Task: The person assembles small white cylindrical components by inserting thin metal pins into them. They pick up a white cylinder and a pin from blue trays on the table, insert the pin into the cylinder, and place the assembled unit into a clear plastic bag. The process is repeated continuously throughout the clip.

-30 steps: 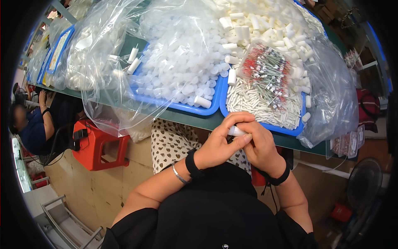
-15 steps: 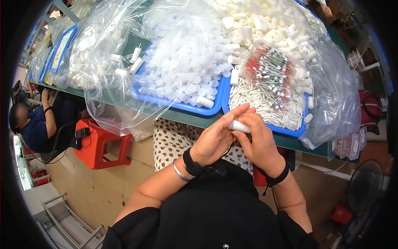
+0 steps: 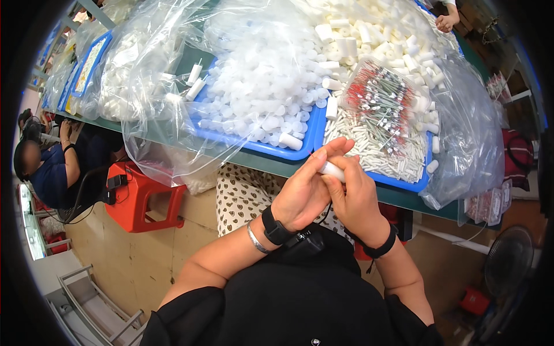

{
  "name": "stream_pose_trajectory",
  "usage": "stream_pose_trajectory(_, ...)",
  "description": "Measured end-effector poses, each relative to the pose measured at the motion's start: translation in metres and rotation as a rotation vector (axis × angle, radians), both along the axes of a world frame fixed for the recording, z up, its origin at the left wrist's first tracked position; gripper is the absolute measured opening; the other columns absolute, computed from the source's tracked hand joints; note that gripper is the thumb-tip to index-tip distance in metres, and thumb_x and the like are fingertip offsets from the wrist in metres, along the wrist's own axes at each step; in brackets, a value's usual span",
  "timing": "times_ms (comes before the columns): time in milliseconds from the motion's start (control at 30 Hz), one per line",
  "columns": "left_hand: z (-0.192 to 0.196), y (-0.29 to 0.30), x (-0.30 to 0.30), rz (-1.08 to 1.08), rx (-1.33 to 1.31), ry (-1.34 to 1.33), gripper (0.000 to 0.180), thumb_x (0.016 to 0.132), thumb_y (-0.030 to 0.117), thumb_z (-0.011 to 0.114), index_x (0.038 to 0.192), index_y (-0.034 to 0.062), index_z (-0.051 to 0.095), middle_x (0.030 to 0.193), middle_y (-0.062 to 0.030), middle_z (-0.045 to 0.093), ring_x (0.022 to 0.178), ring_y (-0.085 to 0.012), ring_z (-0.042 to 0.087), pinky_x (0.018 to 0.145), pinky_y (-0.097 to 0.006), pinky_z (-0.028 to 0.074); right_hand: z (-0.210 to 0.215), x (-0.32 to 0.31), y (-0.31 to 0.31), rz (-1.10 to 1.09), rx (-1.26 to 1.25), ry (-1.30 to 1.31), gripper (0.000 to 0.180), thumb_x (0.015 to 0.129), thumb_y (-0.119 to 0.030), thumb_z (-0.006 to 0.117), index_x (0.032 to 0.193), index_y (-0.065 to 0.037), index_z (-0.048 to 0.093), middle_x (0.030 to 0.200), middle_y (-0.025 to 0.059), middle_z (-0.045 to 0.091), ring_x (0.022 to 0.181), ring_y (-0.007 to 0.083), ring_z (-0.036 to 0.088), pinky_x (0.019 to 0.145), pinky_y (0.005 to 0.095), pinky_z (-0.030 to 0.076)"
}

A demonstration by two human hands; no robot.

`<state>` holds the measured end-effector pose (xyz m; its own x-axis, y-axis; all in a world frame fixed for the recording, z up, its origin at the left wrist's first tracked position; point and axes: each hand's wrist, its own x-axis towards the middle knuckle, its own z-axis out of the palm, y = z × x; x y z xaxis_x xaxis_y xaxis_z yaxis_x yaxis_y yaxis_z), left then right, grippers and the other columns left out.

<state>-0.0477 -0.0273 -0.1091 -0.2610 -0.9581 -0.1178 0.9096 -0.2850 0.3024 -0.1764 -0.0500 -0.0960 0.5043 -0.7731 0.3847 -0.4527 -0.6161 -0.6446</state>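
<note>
A small smooth white cylinder (image 3: 332, 171) is held between my two hands, just over the table's near edge. My right hand (image 3: 359, 199) is closed round its lower right part, thumb along the near side. At its upper left end, the thumb and fingers of my left hand (image 3: 303, 196) bear on it, with the palm turned up and some fingertips reaching out past it. That end is partly hidden. Just beyond my hands stands a blue tray (image 3: 398, 181) of thin white pieces. On these rests a clear box (image 3: 352, 95) of red-tipped and green thin rods.
Beside it, another blue tray (image 3: 288, 153) bears a heap of translucent white discs (image 3: 254, 109). Cream cylinders (image 3: 369, 34) are piled behind. Clear plastic bags (image 3: 156, 138) hang over the table's edge. A red stool (image 3: 135, 202) and a seated person (image 3: 52, 167) are at left; another person's hand (image 3: 447, 22) shows at far right.
The white cylinder has turned to a steeper slant, and my right hand has tilted with it. My left fingers reach a little farther up. The other person's hand has come lower at far right.
</note>
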Motion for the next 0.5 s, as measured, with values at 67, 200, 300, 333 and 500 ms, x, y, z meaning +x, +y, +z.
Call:
stream_pose_trajectory(67,-0.002,-0.001,0.005,-0.016,0.025,-0.038,0.046,0.102,0.029,0.034,0.142,0.0040,0.036,0.148,-0.0113,0.035,0.135,-0.0268,0.036,0.112,-0.040,0.029,0.004,0.002,-0.003,0.010,0.057,-0.031,0.029,0.084,-0.006,0.064,0.109,0.001,0.052,0.097,0.0183,0.059,0.080,0.0369,0.060,0.068,0.0416,0.049)
stream_pose_trajectory(200,-0.001,0.004,0.009,-0.051,0.011,-0.110,0.049,0.102,0.032,0.034,0.141,0.0021,0.036,0.149,-0.0119,0.035,0.135,-0.0253,0.036,0.112,-0.039,0.029,0.011,-0.005,-0.004,0.079,0.016,0.042,0.028,0.082,-0.003,0.064,0.107,0.002,0.053,0.095,0.0179,0.058,0.083,0.0371,0.059,0.070,0.0416,0.049)
stream_pose_trajectory(300,-0.008,0.011,-0.006,0.010,-0.018,-0.047,0.043,0.103,0.031,0.035,0.136,0.0033,0.040,0.147,-0.0115,0.036,0.135,-0.0314,0.035,0.113,-0.043,0.028,0.004,-0.006,0.000,0.065,-0.146,0.061,0.024,0.083,-0.005,0.063,0.105,0.002,0.055,0.089,0.0173,0.060,0.074,0.0361,0.061,0.063,0.0411,0.049)
stream_pose_trajectory(333,-0.008,0.010,-0.008,0.027,-0.025,-0.010,0.041,0.103,0.030,0.035,0.133,0.0038,0.042,0.146,-0.0112,0.037,0.135,-0.0332,0.035,0.113,-0.044,0.029,0.003,-0.003,0.000,0.060,-0.166,0.049,0.021,0.086,-0.006,0.062,0.104,0.001,0.055,0.087,0.0178,0.062,0.071,0.0366,0.061,0.060,0.0414,0.049)
stream_pose_trajectory(500,-0.007,0.008,-0.006,0.021,-0.060,-0.015,0.037,0.102,0.034,0.038,0.130,0.0087,0.043,0.145,-0.0095,0.038,0.135,-0.0327,0.034,0.112,-0.045,0.030,0.004,0.004,0.001,0.011,-0.184,0.085,0.027,0.081,-0.007,0.065,0.105,0.003,0.055,0.086,0.0172,0.061,0.070,0.0335,0.063,0.058,0.0382,0.051)
